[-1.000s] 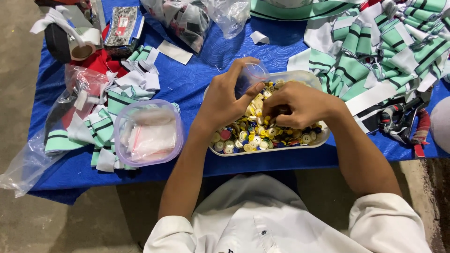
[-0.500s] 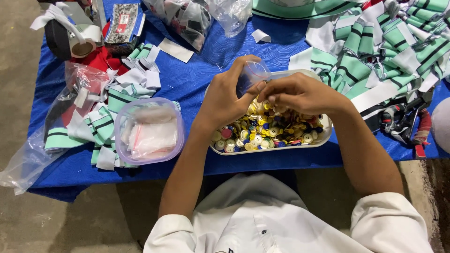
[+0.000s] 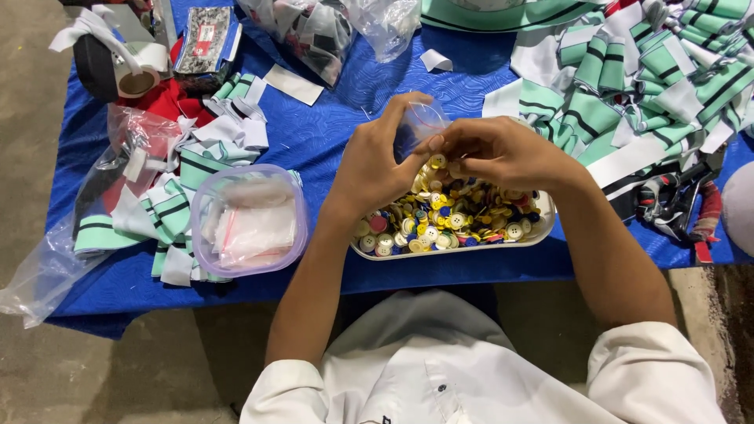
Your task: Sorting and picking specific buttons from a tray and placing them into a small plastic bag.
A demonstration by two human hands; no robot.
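Raised since the earlier frame: both hands, now clear above the button tray [image 3: 542,235] near the desk's front edge.

Left hand [image 3: 373,169]: grip pinching a small clear bag [image 3: 420,126] by its mouth.

Right hand [image 3: 503,153]: fingertips closed at the bag's opening; contents hidden, probably a button.

Advice: keep the mouth spread wide, directly over the tray, so strays drop back.

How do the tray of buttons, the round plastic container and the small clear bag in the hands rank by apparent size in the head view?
1. Tray of buttons, widest, though the hands hide part of it.
2. Round plastic container, clearly smaller.
3. Small clear bag, smallest, held between the left hand and right hand.
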